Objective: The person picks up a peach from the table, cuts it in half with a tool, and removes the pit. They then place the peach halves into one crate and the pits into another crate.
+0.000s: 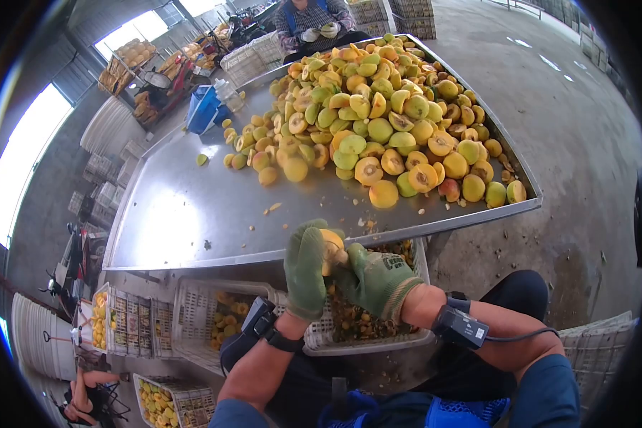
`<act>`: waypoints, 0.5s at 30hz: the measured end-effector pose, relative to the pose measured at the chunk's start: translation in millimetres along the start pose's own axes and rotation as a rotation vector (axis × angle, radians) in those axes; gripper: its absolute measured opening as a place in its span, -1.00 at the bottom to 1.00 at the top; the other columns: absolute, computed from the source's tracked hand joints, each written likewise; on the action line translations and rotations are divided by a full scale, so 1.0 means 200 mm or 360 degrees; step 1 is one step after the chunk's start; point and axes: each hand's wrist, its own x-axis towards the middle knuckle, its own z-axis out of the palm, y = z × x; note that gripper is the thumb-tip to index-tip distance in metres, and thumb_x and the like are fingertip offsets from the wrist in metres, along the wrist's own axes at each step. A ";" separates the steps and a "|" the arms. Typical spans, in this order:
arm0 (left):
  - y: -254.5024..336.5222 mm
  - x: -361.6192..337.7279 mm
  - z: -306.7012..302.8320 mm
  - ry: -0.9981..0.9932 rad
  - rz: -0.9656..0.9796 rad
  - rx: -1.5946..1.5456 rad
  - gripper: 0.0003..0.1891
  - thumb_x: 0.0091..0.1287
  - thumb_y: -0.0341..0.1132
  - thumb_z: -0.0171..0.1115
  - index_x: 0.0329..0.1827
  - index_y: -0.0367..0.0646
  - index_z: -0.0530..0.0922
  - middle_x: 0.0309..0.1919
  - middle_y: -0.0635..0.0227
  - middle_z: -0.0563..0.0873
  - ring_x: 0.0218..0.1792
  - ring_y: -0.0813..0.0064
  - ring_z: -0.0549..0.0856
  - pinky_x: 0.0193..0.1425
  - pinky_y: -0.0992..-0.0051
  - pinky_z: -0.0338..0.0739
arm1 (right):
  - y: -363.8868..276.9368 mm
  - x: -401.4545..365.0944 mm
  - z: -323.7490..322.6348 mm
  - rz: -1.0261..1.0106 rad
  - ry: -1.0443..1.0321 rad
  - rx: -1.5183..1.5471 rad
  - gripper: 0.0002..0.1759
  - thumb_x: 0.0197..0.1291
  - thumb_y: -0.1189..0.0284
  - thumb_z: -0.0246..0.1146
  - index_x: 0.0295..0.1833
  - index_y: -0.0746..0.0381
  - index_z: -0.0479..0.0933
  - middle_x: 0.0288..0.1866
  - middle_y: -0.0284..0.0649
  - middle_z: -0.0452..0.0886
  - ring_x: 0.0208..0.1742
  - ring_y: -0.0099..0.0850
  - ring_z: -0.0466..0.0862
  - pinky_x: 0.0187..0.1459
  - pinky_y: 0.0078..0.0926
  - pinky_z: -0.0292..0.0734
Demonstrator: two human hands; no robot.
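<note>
My left hand, in a green work glove, is closed around a yellow peach half just off the table's near edge. My right hand, gloved the same way, is closed and pressed up against that fruit. A small brownish piece shows between its fingers and the peach; what it is cannot be made out. Below both hands stands a white plastic crate with dark scraps and yellow bits inside. Beyond them, a large heap of peach halves lies on the metal table.
A blue container stands at the table's left edge. Crates of peach pieces are at lower left, with another crate at lower right. A person wearing gloves sits across the table. The table has a raised rim.
</note>
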 end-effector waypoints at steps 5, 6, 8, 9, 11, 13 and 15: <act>-0.06 0.04 -0.06 -0.0097 -0.0011 0.0036 -0.58 0.65 -0.06 -0.02 0.24 -0.26 0.47 -0.06 0.09 0.75 -0.09 0.36 0.75 0.10 0.37 0.67 | 0.07 0.02 0.00 -0.0045 -0.0050 0.0072 -0.73 0.41 0.28 0.26 -0.04 0.28 0.48 -0.29 0.07 0.66 -0.25 0.16 0.68 -0.29 -0.03 0.53; -0.07 0.04 -0.06 -0.0096 -0.0019 0.0039 -0.58 0.65 -0.06 -0.01 0.24 -0.27 0.47 -0.06 0.09 0.75 -0.09 0.35 0.76 0.09 0.37 0.68 | 0.08 0.02 0.02 -0.0010 -0.0072 0.0113 -0.74 0.42 0.28 0.25 -0.04 0.28 0.50 -0.28 0.08 0.67 -0.25 0.15 0.68 -0.27 -0.05 0.54; -0.06 0.03 -0.05 -0.0066 -0.0017 0.0040 -0.59 0.65 -0.07 -0.01 0.24 -0.27 0.47 -0.07 0.09 0.75 -0.07 0.35 0.76 0.09 0.39 0.68 | 0.08 0.02 0.04 0.0044 -0.0107 0.0227 -0.75 0.43 0.29 0.24 -0.03 0.28 0.52 -0.26 0.08 0.68 -0.23 0.13 0.69 -0.24 -0.09 0.56; -0.05 0.03 -0.04 -0.0052 -0.0013 0.0041 -0.59 0.65 -0.08 -0.01 0.24 -0.27 0.47 -0.07 0.08 0.75 -0.07 0.34 0.76 0.08 0.39 0.69 | 0.08 0.02 0.05 0.0064 -0.0119 0.0300 -0.75 0.43 0.30 0.23 -0.03 0.29 0.54 -0.24 0.09 0.68 -0.21 0.12 0.70 -0.22 -0.11 0.57; -0.07 0.02 -0.04 -0.0021 0.0071 0.0138 -0.60 0.66 -0.08 -0.02 0.24 -0.27 0.47 -0.07 0.09 0.75 -0.07 0.35 0.76 0.07 0.40 0.69 | 0.10 0.03 0.09 0.0099 -0.0153 0.0461 -0.71 0.45 0.27 0.20 -0.02 0.32 0.54 -0.24 0.12 0.69 -0.20 0.13 0.71 -0.19 -0.10 0.58; -0.08 0.01 -0.05 -0.0009 0.0152 0.0234 -0.60 0.66 -0.08 -0.02 0.24 -0.27 0.47 -0.07 0.09 0.75 -0.07 0.36 0.76 0.07 0.40 0.69 | 0.11 0.04 0.13 0.0126 -0.0198 0.0635 -0.63 0.46 0.22 0.18 0.00 0.37 0.53 -0.25 0.17 0.70 -0.20 0.16 0.72 -0.18 -0.04 0.59; -0.07 -0.01 -0.04 -0.0021 0.0223 0.0328 -0.59 0.66 -0.07 -0.02 0.24 -0.27 0.47 -0.08 0.10 0.76 -0.08 0.37 0.76 0.07 0.40 0.69 | 0.11 0.04 0.13 0.0167 -0.0265 0.0741 -0.63 0.46 0.20 0.19 0.01 0.35 0.53 -0.25 0.18 0.70 -0.18 0.16 0.72 -0.16 -0.04 0.59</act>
